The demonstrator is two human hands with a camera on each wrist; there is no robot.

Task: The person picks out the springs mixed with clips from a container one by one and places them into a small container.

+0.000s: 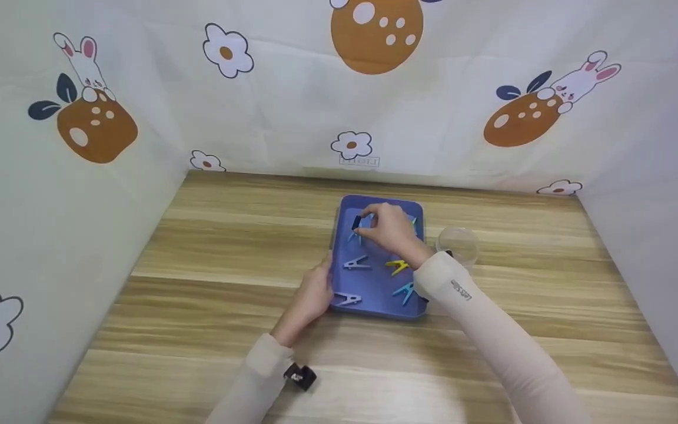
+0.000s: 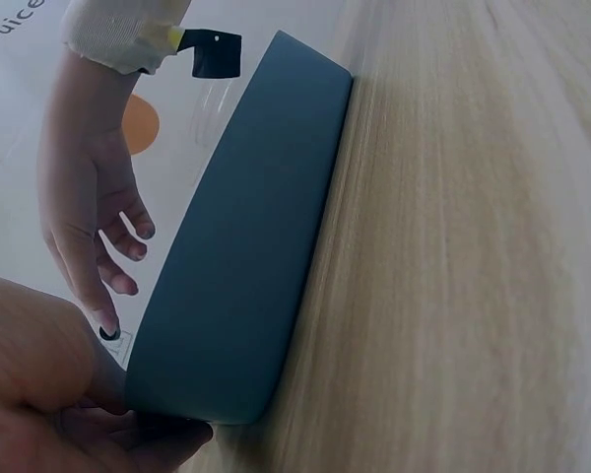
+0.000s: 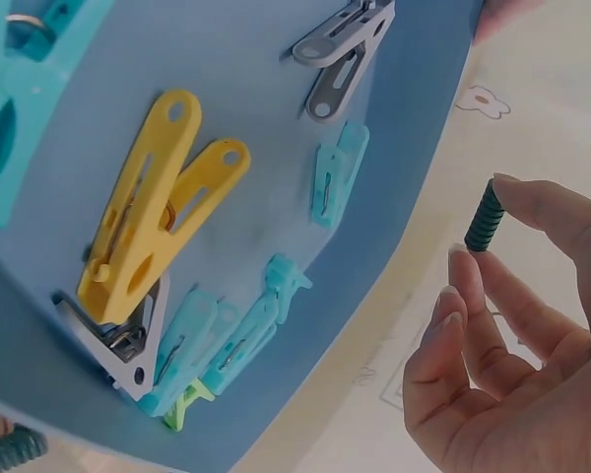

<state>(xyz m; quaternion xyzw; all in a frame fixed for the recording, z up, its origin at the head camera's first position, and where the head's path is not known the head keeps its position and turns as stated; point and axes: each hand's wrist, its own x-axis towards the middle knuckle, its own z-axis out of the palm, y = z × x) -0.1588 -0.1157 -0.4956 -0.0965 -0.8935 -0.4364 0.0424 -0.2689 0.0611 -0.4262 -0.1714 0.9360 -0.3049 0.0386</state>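
Observation:
A small dark green ribbed cylinder [image 3: 485, 219] is pinched between the thumb and fingertips of my right hand [image 1: 391, 228], over the far part of the blue tray [image 1: 374, 307]. Fingers and thumb of my left hand [image 1: 316, 290] grip the tray's left wall, as the left wrist view also shows. Inside the tray lie several clothespins: a yellow clothespin [image 3: 138, 212], grey ones such as this grey clothespin [image 1: 348, 299], and light blue ones such as this light blue clothespin [image 1: 404, 292]. My right hand partly hides the far clothespins in the head view.
A clear round container [image 1: 458, 244] stands just right of the tray on the wooden table [image 1: 215, 282]. Another green ribbed piece [image 3: 15, 451] shows outside the tray in the right wrist view. A patterned cloth [image 1: 292, 94] walls the table at the back and sides.

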